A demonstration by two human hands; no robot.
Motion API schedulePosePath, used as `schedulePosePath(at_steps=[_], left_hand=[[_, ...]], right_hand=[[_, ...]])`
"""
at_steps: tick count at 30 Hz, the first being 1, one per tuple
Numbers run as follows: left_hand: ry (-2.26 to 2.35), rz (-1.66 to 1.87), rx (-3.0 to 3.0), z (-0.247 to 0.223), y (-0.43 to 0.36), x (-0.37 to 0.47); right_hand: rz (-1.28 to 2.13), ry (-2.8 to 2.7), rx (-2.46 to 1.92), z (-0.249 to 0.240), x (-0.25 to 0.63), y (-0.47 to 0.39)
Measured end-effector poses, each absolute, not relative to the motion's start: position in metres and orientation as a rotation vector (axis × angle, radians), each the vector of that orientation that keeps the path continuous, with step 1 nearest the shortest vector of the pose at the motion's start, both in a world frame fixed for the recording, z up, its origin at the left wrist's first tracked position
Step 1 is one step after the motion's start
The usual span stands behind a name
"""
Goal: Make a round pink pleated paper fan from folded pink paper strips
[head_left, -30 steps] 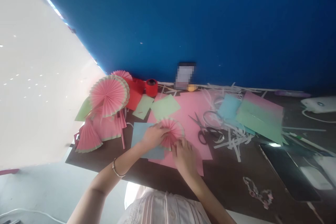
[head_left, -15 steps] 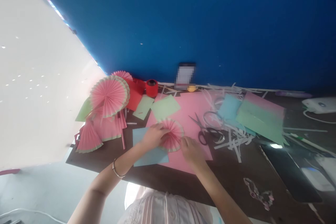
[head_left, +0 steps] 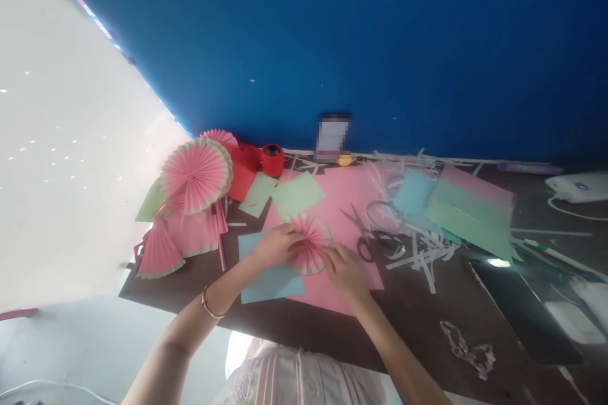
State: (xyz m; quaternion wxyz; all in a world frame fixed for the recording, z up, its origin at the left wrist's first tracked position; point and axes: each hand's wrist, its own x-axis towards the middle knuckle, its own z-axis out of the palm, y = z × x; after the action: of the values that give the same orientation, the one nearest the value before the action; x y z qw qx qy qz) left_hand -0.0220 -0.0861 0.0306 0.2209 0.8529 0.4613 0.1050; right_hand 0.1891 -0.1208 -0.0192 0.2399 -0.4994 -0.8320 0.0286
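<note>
A round pleated pink paper fan [head_left: 311, 258] with a pale green edge lies over pink [head_left: 332, 294] and blue paper [head_left: 270, 285] near the middle of the table. My left hand [head_left: 280, 245] grips the fan at its left side, fingertips near the centre. On the right side, my right hand [head_left: 344, 267] has its fingers at the fan's edge, pinching it. Open scissors [head_left: 368, 237] lie just beyond my right hand. A pale green sheet [head_left: 299, 194] rests behind the fan.
Finished-looking pink fans [head_left: 194, 177] stand at the left, beside a red tape roll [head_left: 272, 161]. Paper strips [head_left: 420, 256], green-pink sheets [head_left: 472, 215], a dark phone [head_left: 525, 313] and a bracelet [head_left: 468, 351] lie to the right. A blue wall [head_left: 332, 31] rises behind.
My right hand has shifted slightly, its fingers now a little farther over the fan's right edge. My left hand keeps its place on the fan. The view has moved slightly.
</note>
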Motion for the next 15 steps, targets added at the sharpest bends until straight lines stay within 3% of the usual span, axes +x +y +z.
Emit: schedulePosePath(at_steps=[15], left_hand=[[1.245, 0.363, 2.272, 0.029, -0.084, -0.023]], right_hand=[[-0.064, -2.539, -1.286, -0.008, 0.2, -0.113]])
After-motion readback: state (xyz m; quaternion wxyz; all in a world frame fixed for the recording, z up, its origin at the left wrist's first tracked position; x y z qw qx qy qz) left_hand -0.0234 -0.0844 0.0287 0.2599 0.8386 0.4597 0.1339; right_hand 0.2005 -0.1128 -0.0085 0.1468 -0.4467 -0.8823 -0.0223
